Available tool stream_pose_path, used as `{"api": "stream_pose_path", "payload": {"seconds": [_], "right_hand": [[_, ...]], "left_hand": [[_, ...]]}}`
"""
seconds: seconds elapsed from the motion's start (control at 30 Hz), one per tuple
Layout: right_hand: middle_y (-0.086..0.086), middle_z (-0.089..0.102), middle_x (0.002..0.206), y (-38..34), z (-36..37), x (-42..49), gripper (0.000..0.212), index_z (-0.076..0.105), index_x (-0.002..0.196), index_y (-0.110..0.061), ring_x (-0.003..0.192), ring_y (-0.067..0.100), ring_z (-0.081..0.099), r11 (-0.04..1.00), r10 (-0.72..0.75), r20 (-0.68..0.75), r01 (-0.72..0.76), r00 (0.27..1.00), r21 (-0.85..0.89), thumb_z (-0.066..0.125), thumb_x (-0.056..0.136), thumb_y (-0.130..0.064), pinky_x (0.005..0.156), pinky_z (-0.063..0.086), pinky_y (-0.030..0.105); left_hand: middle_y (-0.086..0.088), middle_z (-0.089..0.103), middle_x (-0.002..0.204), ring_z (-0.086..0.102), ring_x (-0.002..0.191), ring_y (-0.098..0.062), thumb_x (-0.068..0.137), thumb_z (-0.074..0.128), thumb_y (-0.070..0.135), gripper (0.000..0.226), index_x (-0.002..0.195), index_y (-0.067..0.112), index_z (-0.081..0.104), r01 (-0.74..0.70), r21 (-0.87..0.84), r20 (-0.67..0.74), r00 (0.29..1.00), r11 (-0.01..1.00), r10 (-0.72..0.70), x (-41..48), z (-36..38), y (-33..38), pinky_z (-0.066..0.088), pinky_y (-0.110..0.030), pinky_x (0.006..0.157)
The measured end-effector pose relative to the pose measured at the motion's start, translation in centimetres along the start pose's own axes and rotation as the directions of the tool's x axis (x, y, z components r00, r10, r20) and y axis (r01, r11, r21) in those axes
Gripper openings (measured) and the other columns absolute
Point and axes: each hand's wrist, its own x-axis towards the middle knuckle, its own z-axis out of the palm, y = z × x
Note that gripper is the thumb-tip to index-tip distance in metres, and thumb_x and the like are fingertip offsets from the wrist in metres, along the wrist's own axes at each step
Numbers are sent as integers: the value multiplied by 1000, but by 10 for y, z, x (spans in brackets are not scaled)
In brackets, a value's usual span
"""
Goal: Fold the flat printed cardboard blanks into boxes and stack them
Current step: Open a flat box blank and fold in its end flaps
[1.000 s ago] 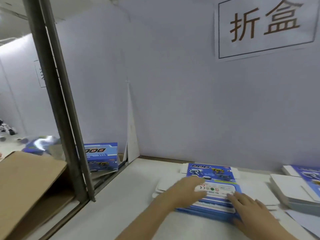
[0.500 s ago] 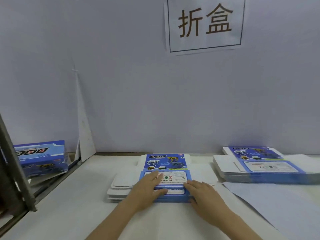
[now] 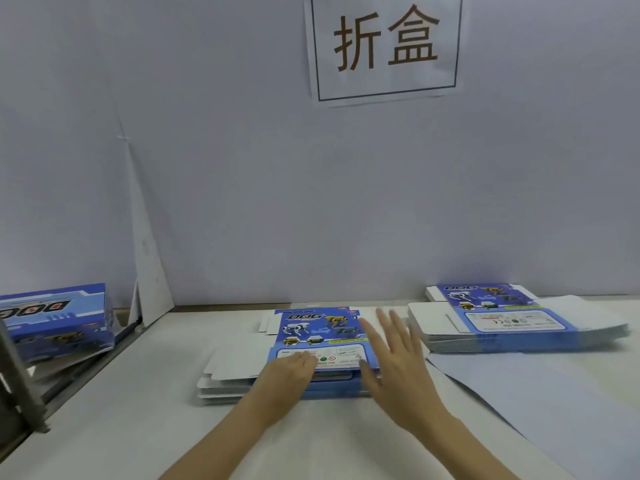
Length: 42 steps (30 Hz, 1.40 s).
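Pile of flat dog-box blanks (image 3: 311, 327) low in the middle, long side left to right. Left grip (image 3: 294, 368) flat on its near edge, closest. Right grip (image 3: 391, 362) spread wide over right end.

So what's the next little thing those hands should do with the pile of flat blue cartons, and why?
Probably take the top blank off the middle pile to start folding. The left hand rests on its near edge, the right hand is open above its right side, and the near edge looks slightly raised.
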Motion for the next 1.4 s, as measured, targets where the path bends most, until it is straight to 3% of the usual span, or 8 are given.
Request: {"api": "stream_pose_path", "payload": {"seconds": [0.13, 0.3, 0.5, 0.7, 0.83, 1.0, 1.27, 1.4], "right_hand": [[16, 26, 155, 8, -32, 6, 62, 29, 148, -7, 145, 27, 17, 955, 192, -447, -63, 873, 289, 42, 92, -31, 118, 12, 44], [-6, 29, 154, 0, -79, 39, 61, 17, 152, -24, 137, 14, 34, 511, 557, -37, -307, 830, 803, 46, 99, -32, 105, 33, 19], [-12, 70, 82, -11, -115, 50, 12, 56, 104, -25, 73, 6, 68, 376, 476, -17, -186, 879, 908, 52, 95, -31, 50, 49, 15], [-16, 65, 113, -9, -117, 45, 83, 40, 136, -36, 99, 7, 67, 401, 363, 36, -191, 931, 896, 65, 65, -69, 73, 59, 26], [-12, 61, 123, -10, -114, 45, 114, 22, 147, -33, 108, 13, 64, 372, 292, 168, -274, 941, 887, 59, 48, -75, 92, 54, 40], [-6, 58, 115, -31, -104, 40, 61, 61, 108, -41, 98, -3, 62, 375, 71, 280, -285, 958, 882, 64, 52, -66, 76, 53, 15], [0, 76, 83, 4, -117, 42, 22, 75, 87, -29, 69, 18, 73, 123, 175, 306, -329, 936, 936, 59, 78, -41, 50, 53, 23], [7, 76, 88, 8, -109, 44, 35, 64, 105, -12, 75, 24, 74, 111, 230, 316, -347, 921, 931, 58, 81, -35, 52, 55, 25]], "left_hand": [[4, 64, 56, 58, 42, -14, 54, 91, 5, 31, 77, 14, 73, 163, -266, -351, 902, 950, -253, 6, -41, -15, 40, -19, 34], [4, 60, 64, 56, 56, -16, 94, 46, 36, 22, 92, 20, 61, 62, -851, -389, 592, 521, -706, 27, -115, -24, 44, -16, 48], [21, 63, 114, 61, 101, 7, 91, 48, 35, 51, 141, 36, 40, -57, -997, -74, 661, 49, -747, 30, -119, -1, 53, -9, 65], [12, 53, 135, 52, 124, -12, 84, 42, 52, 61, 144, 44, 33, -21, -994, 61, 718, -109, -693, 38, -109, 15, 51, -42, 96], [5, 56, 135, 56, 121, -21, 85, 39, 69, 63, 142, 43, 37, 30, -991, 110, 732, -130, -672, 38, -107, 22, 51, -48, 95], [12, 57, 131, 53, 123, -7, 95, 55, 27, 41, 131, 38, 40, 142, -989, 140, 877, -31, -459, 60, -88, 49, 46, -18, 96], [1, 71, 108, 70, 94, -23, 34, 88, 62, 105, 126, 31, 49, 40, -936, 243, 790, -348, -562, 35, -93, 9, 59, -36, 71], [-5, 75, 91, 73, 76, -27, 42, 88, 31, 67, 103, 18, 65, 35, -948, 243, 724, -317, -646, 29, -91, 5, 58, -32, 54]]}}
